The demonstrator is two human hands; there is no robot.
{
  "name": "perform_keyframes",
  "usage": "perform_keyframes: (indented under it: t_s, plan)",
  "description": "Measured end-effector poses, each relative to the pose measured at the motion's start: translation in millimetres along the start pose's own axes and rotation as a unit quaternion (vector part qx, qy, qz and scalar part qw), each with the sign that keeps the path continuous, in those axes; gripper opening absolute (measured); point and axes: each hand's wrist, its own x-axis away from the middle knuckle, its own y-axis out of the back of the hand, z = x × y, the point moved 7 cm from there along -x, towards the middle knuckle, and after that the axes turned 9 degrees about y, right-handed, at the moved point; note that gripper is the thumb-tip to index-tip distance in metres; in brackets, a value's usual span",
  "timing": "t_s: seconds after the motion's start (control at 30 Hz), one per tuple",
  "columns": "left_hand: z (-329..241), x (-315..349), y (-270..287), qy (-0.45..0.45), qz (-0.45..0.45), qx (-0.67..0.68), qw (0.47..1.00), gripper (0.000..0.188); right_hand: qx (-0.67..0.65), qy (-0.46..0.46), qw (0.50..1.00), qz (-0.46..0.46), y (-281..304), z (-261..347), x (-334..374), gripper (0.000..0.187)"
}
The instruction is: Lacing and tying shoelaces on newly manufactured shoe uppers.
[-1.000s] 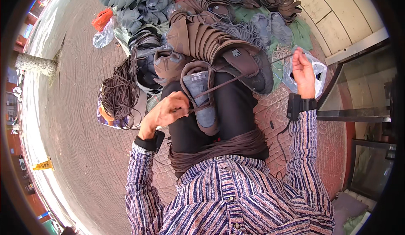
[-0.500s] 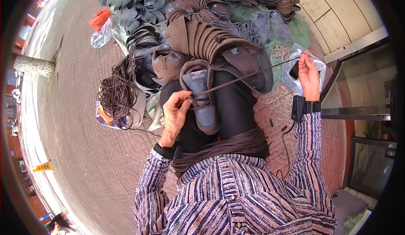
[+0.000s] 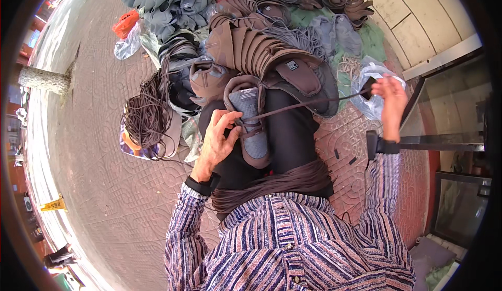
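- Patterned paving [image 3: 115,186] is being seen beneath both hands.
- Just right of the left hand [image 3: 215,140], a brown shoe upper [image 3: 250,107] is being held at its edge by half-curled fingers.
- Further right, a dark lace [image 3: 306,103] is being pinched by the right hand [image 3: 392,100].
- Slack is probably being avoided best by steady pulling.

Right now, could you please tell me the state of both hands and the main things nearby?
Shoe upper: partly laced
Shoelace: drawn out
Left hand: curled against shoe upper, grip unclear
Right hand: raised, holding shoelace end
Lap laces: bundled
Brown shoe uppers: stacked, overlapping
Left-side laces: loosely tangled
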Motion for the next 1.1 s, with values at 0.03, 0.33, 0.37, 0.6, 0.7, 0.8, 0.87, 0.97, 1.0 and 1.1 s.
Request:
perform_keyframes:
  t_s: [0.03,0.33,0.37,0.6,0.7,0.8,0.87,0.97,1.0,1.1]
  plan:
    - [-1.4,-0.3,-0.9,-0.001,0.001,-0.001,1.0,0.033,0.031,0.034,0.996,0.07,-25.5,7.7,14.2,0.019]
    - [-13.5,-11.0,-3.5,-0.047,0.069,-0.222,0.971,0.033,0.197,0.306,0.835,0.414,-229.8,37.6,141.1,0.003]
    - [-13.4,-12.0,-2.6,-0.05,0.069,-0.223,0.971,0.033,0.22,0.241,0.834,0.444,-232.0,22.5,146.5,0.001]
    - [-16.6,-14.2,-7.9,0.076,-0.042,-0.092,0.992,0.018,0.265,0.262,0.825,0.424,-227.1,12.9,160.1,0.004]
    - [-9.0,-19.3,-25.7,0.104,-0.075,-0.008,0.992,0.019,0.23,0.255,0.844,0.411,-229.4,17.1,161.7,0.005]
    - [-8.5,-28.5,-40.0,0.158,-0.019,-0.04,0.986,0.017,0.26,0.252,0.826,0.433,-231.2,8.7,161.7,0.015]
    - [-4.6,-30.5,-42.6,0.215,0.014,-0.024,0.976,0.019,0.257,0.259,0.82,0.442,-233.9,10.6,160.9,0.014]
    - [-6.9,-31.3,-42.4,0.178,0.001,-0.052,0.983,0.019,0.282,0.277,0.804,0.444,-238.6,12.3,158.0,0.013]
    - [-4.4,-31.0,-44.4,0.178,0.001,-0.051,0.983,0.019,0.287,0.301,0.792,0.447,-241.0,13.9,157.9,0.013]
    - [3.1,-30.8,-42.7,0.183,-0.009,-0.002,0.983,0.02,0.3,0.347,0.769,0.445,-246.3,25.0,164.2,0.012]
